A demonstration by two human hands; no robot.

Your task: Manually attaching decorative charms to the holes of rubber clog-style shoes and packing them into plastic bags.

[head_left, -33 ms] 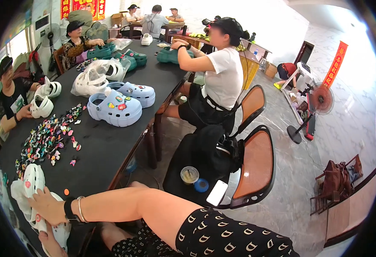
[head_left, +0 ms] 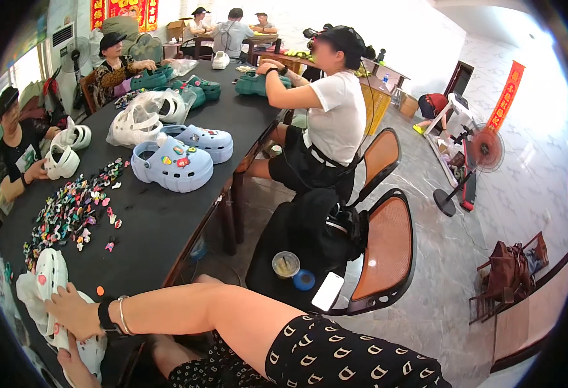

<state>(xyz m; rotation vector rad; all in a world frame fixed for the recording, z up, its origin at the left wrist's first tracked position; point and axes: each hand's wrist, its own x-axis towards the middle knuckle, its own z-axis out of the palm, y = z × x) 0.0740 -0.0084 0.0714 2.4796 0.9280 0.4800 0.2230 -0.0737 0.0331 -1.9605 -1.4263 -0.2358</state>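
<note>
At the table's near left, my right hand (head_left: pixel 76 312), with a dark wristband and a bangle, lies over a white clog (head_left: pixel 93 352), its fingers bent onto the shoe. My left hand (head_left: pixel 77 367) grips the same clog from the near side, only partly in view. Just beyond is another white clog (head_left: pixel 51 268) with a reddish charm on it, beside crumpled clear plastic (head_left: pixel 30 294). A small orange disc (head_left: pixel 100 290) lies on the table right of my fingers. Farther off spreads a heap of colourful shoe charms (head_left: pixel 70 210).
Light blue clogs with charms (head_left: pixel 171 165) and bagged white clogs (head_left: pixel 135 123) stand on the black table (head_left: pixel 161 220). Co-workers handle white clogs (head_left: pixel 62 161) at left and green clogs (head_left: pixel 251 85) farther off. To the right are chairs (head_left: pixel 384 255), a phone (head_left: pixel 328 291) and a cup (head_left: pixel 286 264).
</note>
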